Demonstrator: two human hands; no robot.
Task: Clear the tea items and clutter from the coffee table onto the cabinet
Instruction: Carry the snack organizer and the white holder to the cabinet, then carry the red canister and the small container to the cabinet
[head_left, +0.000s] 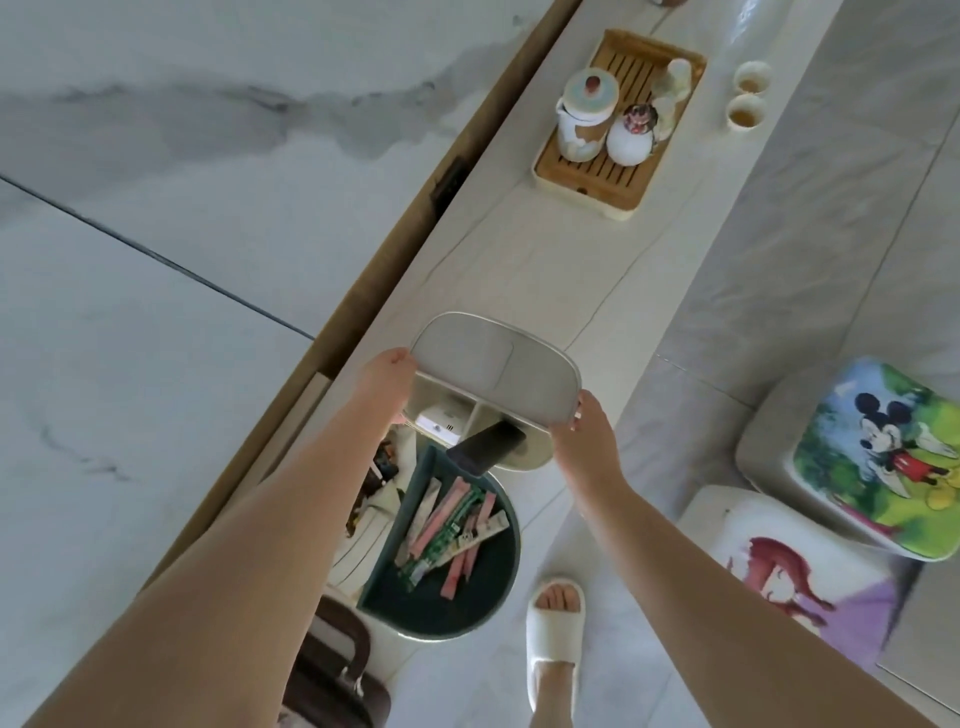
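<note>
Beige plastic storage box (496, 371), lidded and divided into compartments, is held between both hands over the near part of the long pale table (545, 270). Left hand (387, 376) grips its left edge and right hand (584, 428) its right corner, fingers (577, 410) wrapped on the rim; a grip on opposite sides likely keeps it level, since a dark phone-like item (485, 447) pokes out of an open front compartment and could slide free. Whether the box touches the table cannot be told. Below it sits a dark green tray (452, 603) of sachets (449, 535). Farther along the table stands a bamboo tea tray (621, 124) carrying a lidded teapot (584, 114) and white jar (631, 137), with two small teacups (748, 96) just beside it, not yet cleared.
</note>
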